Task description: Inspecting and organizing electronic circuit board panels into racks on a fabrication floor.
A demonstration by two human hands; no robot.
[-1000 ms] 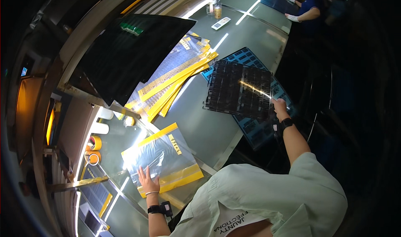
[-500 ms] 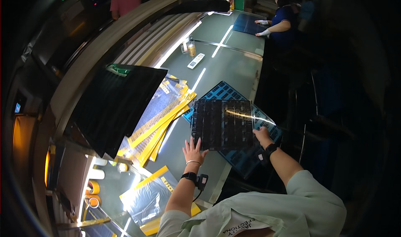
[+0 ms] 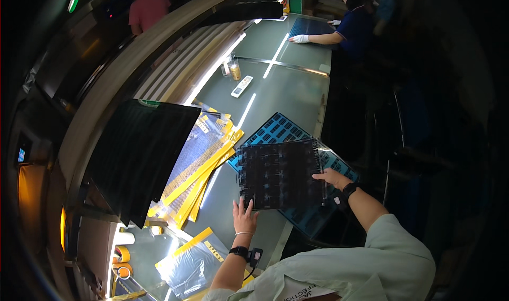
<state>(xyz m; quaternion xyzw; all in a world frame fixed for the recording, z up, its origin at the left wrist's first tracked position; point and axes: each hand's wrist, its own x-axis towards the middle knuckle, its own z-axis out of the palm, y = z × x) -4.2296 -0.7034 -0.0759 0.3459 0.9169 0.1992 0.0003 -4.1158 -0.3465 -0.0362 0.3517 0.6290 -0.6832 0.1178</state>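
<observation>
A dark, nearly square film sheet (image 3: 278,174) with rows of blackish patterns lies over a larger blue sheet (image 3: 273,127) marked with black rectangles, the two set at different angles. My right hand (image 3: 333,178) is closed on the dark film sheet's right edge. At its lower left corner, my left hand (image 3: 244,219) has its fingers spread, with the fingertips touching the sheet. The dark sheet covers the middle of the blue one.
Yellow-edged plastic sleeves (image 3: 204,163) lie left of the sheets on the glass-topped table (image 3: 286,97). A dark panel (image 3: 146,152) juts over the left side. Tape rolls (image 3: 122,255), a white remote (image 3: 242,86) and another sleeve (image 3: 191,261) are nearby. A gloved co-worker (image 3: 354,28) handles a blue sheet.
The bright streak of reflection on the dark sheet is gone. The sheet and both my hands sit lower in the picture as the view shifts. The co-worker's gloved hand has reached left.
</observation>
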